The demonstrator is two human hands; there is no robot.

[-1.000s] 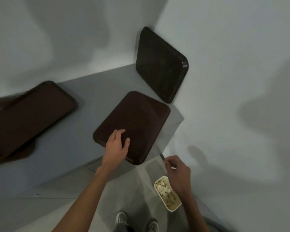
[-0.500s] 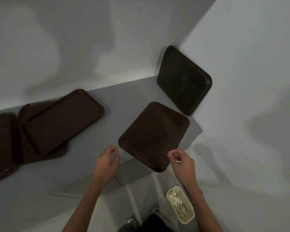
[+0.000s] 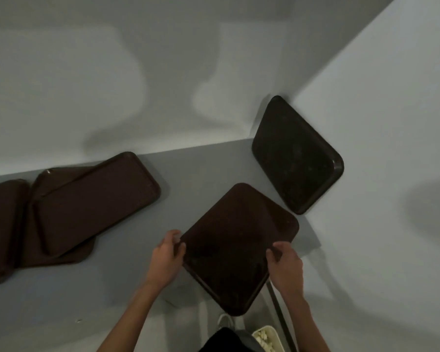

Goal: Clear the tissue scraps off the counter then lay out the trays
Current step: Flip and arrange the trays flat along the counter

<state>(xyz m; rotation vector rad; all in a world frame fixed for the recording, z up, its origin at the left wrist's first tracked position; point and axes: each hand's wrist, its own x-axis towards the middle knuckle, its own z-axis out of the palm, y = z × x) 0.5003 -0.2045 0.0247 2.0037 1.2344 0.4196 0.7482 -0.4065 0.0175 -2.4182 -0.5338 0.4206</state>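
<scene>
left hand (image 3: 167, 257): fingers curled round the left corner of the near tray (image 3: 239, 245), so it's got a proper grip on the rim

right hand (image 3: 286, 268): same deal on the other side, fingers bent over the tray's right edge and holding it

near tray: dark brown, sitting corner-on between the two hands, with its closest corner poking out past the counter (image 3: 188, 168) edge. Can't tell if it's flat on the counter or a bit lifted

corner tray (image 3: 295, 156): beyond the right hand, propped up on its edge against the walls, apart from the held one

top tray (image 3: 97, 201): way off to the left of the left hand, lying skewed on another tray (image 3: 59, 255) underneath it

far tray (image 3: 0, 224): further left again, cut off by the frame edge, right up against that pile

tissue scraps (image 3: 263, 337): white bits down below the right hand, inside a pale tub (image 3: 273, 330) on the floor

shoe (image 3: 224, 321): peeking out just under the near tray's closest corner

lighting: pretty dim, big soft shadows on both walls
</scene>
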